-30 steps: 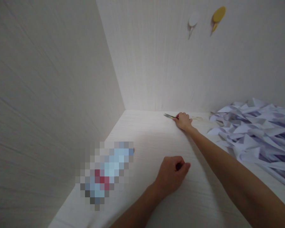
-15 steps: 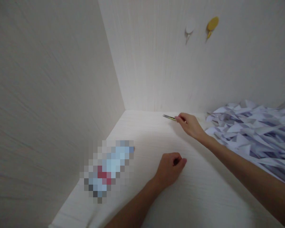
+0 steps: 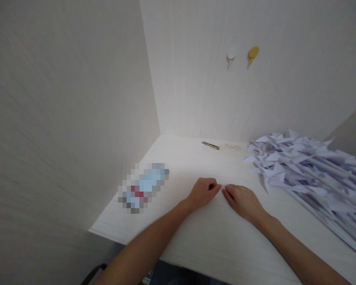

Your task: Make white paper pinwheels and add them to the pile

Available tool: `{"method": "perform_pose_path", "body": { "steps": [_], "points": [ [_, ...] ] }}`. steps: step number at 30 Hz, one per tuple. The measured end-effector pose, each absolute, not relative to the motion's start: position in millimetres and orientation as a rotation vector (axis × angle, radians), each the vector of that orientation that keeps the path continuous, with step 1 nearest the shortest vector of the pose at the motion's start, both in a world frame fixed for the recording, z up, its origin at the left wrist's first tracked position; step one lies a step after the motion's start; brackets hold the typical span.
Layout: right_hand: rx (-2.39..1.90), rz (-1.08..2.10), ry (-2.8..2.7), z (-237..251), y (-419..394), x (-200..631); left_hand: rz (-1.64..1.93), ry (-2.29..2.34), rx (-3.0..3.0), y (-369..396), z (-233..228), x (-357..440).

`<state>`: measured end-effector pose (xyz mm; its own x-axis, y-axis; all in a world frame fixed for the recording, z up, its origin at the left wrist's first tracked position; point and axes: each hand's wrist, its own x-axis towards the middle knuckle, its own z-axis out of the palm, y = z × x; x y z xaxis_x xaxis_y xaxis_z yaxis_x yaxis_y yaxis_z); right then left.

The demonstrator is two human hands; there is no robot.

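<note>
My left hand (image 3: 204, 192) is closed in a pinch over the white table (image 3: 184, 237), its thumb and fingertips pointing right. Facing it, my right hand (image 3: 241, 200) is closed too, with the fingertips pressed together. A small gap separates the two sets of fingertips. If either hand holds something, it is too small to make out. Behind the hands, near the back wall, lies a slim pair of thread snips (image 3: 210, 145) with pointed dark blades and a yellowish handle. Thin pale strands (image 3: 233, 147) lie just right of the snips.
To the right, many folded white paper pinwheels with sticks (image 3: 308, 170) lie in a heap. A blurred-out phone-like object (image 3: 150, 182) is on the left. White panels enclose the table; a white hook (image 3: 231, 54) and a yellow hook (image 3: 253, 52) are on the back one.
My right hand has let go of the snips, leaving them on the table, and moved down and toward my left hand. The view has shifted, showing the table's front edge.
</note>
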<state>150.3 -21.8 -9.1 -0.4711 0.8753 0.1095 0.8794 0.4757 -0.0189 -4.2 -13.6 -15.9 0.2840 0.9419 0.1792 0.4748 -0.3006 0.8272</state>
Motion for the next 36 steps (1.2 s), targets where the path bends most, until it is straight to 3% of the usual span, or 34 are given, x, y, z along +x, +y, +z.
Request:
{"method": "perform_pose_path", "body": {
  "steps": [7, 11, 13, 19, 26, 36],
  "points": [
    [-1.533, -0.091, -2.603, -10.8, -24.3, 151.8, 0.812, 1.182, 2.451, -64.1, 43.8, -49.4],
    [-1.471, -0.084, -2.583, -13.1, -22.9, 153.2, 1.446, 1.751, 2.078, -112.7, 40.0, -120.1],
    [-1.455, -0.075, -2.579, -13.2, -22.4, 153.2, 1.545, 1.956, 1.952, -128.1, 15.7, -151.5],
    [-1.443, -0.068, -2.558, -14.0, -21.6, 153.5, 1.136, 2.261, 2.202, -145.3, -37.7, -185.4],
    [-1.415, -0.048, -2.557, -12.9, -23.0, 153.5, 0.913, 2.309, 2.338, -145.5, -38.8, -184.2],
    [-1.435, -0.04, -2.572, -12.5, -22.8, 153.8, 0.863, 2.314, 2.284, -145.5, -37.9, -183.5]
  ]
}}
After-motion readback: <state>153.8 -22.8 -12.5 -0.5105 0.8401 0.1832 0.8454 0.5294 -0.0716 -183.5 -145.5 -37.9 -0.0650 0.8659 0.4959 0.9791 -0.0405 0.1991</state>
